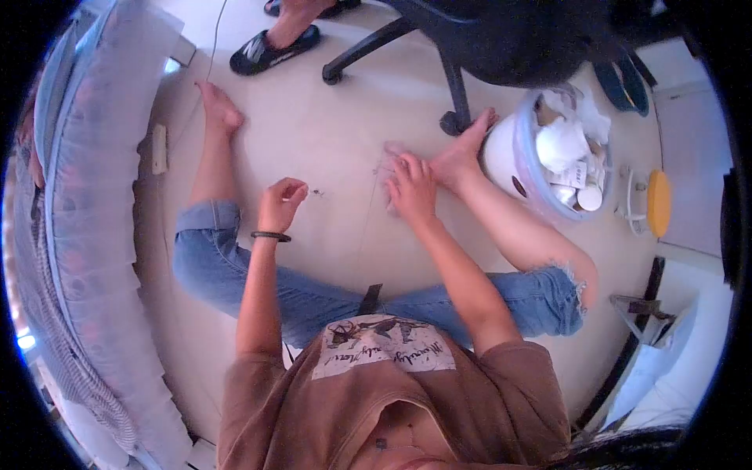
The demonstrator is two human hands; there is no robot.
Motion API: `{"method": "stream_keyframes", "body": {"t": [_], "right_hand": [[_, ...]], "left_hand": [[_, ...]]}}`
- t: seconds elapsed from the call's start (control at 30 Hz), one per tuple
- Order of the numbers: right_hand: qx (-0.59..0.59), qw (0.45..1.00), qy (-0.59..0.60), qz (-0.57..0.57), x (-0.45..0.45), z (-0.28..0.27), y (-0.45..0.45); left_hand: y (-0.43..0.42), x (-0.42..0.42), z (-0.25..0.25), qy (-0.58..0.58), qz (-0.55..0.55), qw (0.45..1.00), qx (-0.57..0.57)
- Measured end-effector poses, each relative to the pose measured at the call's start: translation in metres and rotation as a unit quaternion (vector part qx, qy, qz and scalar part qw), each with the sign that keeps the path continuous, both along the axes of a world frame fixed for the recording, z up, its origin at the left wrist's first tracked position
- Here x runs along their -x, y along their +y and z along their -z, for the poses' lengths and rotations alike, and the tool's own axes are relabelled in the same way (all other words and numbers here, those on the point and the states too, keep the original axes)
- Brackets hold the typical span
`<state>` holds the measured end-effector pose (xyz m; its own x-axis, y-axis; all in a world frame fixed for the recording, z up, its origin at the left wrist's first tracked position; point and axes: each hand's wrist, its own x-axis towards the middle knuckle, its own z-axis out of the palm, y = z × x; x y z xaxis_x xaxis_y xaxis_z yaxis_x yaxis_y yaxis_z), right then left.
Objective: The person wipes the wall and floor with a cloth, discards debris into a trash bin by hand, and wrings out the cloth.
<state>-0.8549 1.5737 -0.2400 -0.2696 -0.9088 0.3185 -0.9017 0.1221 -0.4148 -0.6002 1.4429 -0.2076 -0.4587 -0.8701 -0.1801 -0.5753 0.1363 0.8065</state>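
my left fingers point(296, 191) curled, whether pinching I cannot tell, small dark thing point(316, 192) just past their tips, my right fingers point(403, 168) spread, well inside the floor's point(337, 117) edges

Left hand point(282, 205), fingers point(295, 189) curled in, right hand point(411, 188) palm down, fingers slightly spread, arms point(462, 270) extended forward

Pale flr point(313, 117) w/ blk swivel chair point(509, 39), skirted bed point(102, 196) on L
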Motion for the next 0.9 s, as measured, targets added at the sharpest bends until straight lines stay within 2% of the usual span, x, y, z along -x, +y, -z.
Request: {"method": "stream_keyframes", "body": {"t": [0.03, 0.13, 0.17, 0.23, 0.33, 0.37, 0.53, 0.57, 0.73, 0.9], "right_hand": [[0.000, 0.999, 0.011, -0.039, -0.007, 0.001, -0.002], [-0.070, 0.982, -0.052, -0.170, -0.046, 0.024, -0.007], [-0.105, 0.979, -0.037, -0.173, -0.056, 0.029, -0.011], [-0.177, 0.968, -0.011, -0.176, -0.076, 0.033, -0.020], [-0.185, 0.975, -0.042, -0.118, -0.097, 0.053, -0.041], [-0.161, 0.977, -0.048, -0.132, -0.102, 0.059, -0.048], [-0.091, 0.979, -0.080, -0.165, -0.112, 0.064, -0.082], [-0.090, 0.973, -0.068, -0.203, -0.111, 0.063, -0.089], [-0.109, 0.935, -0.015, -0.336, -0.099, 0.055, -0.107], [-0.110, 0.913, 0.007, -0.393, -0.092, 0.051, -0.098]], "left_hand": [[0.004, -0.010, 0.009, 0.026, -0.031, 0.998, -0.049], [0.019, -0.026, 0.025, -0.031, -0.100, 0.994, -0.016], [0.021, -0.029, 0.023, -0.058, -0.121, 0.991, -0.001], [0.021, -0.037, 0.018, -0.184, -0.120, 0.976, -0.010], [0.020, -0.040, 0.019, -0.330, -0.075, 0.940, -0.037], [0.021, -0.040, 0.020, -0.372, -0.054, 0.925, -0.048], [0.057, -0.030, 0.048, -0.340, -0.003, 0.939, 0.048], [0.064, -0.028, 0.055, -0.342, 0.006, 0.938, 0.058], [0.069, -0.009, 0.043, -0.312, -0.001, 0.949, 0.046], [0.064, -0.005, 0.046, -0.335, 0.015, 0.941, 0.047]]}}
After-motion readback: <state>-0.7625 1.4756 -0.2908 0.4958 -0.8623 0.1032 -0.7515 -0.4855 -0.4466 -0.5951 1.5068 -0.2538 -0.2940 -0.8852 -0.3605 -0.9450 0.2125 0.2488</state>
